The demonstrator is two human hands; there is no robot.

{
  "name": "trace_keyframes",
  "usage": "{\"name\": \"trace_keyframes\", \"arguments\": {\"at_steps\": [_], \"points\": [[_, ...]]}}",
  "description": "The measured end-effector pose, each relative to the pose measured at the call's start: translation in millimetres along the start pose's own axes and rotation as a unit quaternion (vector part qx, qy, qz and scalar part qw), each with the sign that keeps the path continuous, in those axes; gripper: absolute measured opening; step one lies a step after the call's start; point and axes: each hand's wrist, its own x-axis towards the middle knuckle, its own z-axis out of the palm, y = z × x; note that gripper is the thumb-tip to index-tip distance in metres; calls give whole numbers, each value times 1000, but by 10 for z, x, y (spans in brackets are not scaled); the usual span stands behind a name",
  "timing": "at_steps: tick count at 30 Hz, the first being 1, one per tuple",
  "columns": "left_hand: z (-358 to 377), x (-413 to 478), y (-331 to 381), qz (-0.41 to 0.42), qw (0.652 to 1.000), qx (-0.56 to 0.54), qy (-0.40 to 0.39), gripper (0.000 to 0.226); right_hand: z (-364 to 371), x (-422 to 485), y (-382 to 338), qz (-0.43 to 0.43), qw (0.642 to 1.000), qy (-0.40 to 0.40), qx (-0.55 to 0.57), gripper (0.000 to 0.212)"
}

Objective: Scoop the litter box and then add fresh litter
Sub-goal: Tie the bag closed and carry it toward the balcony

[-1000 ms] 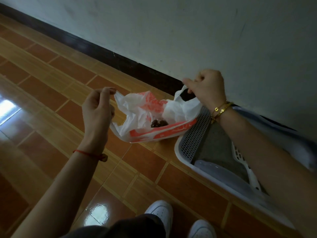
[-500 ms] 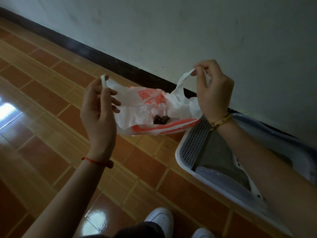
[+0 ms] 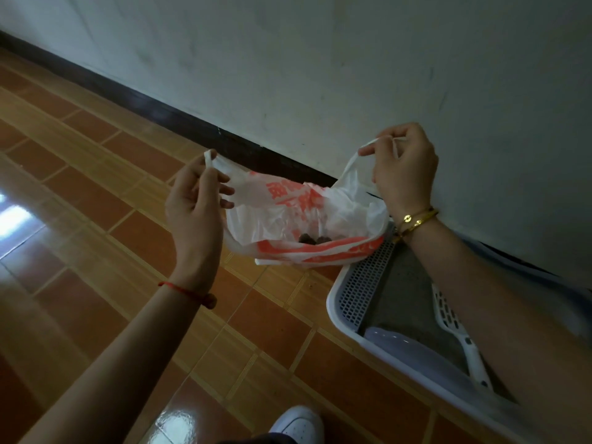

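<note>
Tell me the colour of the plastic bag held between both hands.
The plastic bag is white with orange-red print and bands, seen clearly in the head view.

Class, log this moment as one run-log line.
waste: in bag | left hand: pinches handle | right hand: pinches other handle | scoop: in litter box

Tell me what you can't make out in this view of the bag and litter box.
Head view only:
- litter box: right part hidden by the right forearm and frame edge.
- scoop: right edge behind that forearm.
- plastic bag: crumpled red print unreadable.
- dark clumps inside: too small and dim to count.
</note>
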Motion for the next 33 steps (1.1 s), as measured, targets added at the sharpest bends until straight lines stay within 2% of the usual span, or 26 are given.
{"name": "trace_keyframes", "arguments": {"at_steps": [3,5,8,11,14,17,20,22,24,26,28,31,33], "points": [[35,-30,24,-2,1000,-7,-5,28,-7,40,-10,63,996,-63,-5,7],[39,-44,34,5,1000,-10,-7,26,-17,39,-14,59,995,-83,-23,10],[8,-16,23,-3,1000,-20,1,26,-28,-13,-58,19,999,-39,21,14],[-34,40,9,-50,997,-29,47,30,-25,-23,-62,-2,998,-5,61,16],[-71,53,-17,-75,993,-29,84,28,-28,16,-4,-7,999,30,44,15],[-50,17,-27,-56,996,-33,59,27,-20,13,41,-42,999,16,1,5],[-2,-15,1,-22,999,-35,5,40,-12,4,60,-50,994,-60,-78,24],[27,-27,20,-14,999,-28,-30,36,-6,1,90,-55,973,-150,-168,25],[57,-48,29,-19,997,-41,-54,30,1,-23,126,-78,929,-225,-283,26],[70,-69,27,-26,996,-60,-61,28,42,-67,188,-121,890,-257,-356,33],[73,-73,8,-27,996,-64,-64,27,76,-98,203,-153,880,-246,-377,29],[54,-66,-16,-28,996,-59,-63,24,88,-99,209,-168,896,-219,-348,19],[48,-66,-3,-26,996,-60,-60,23,94,-97,197,-163,926,-187,-285,31]]}}
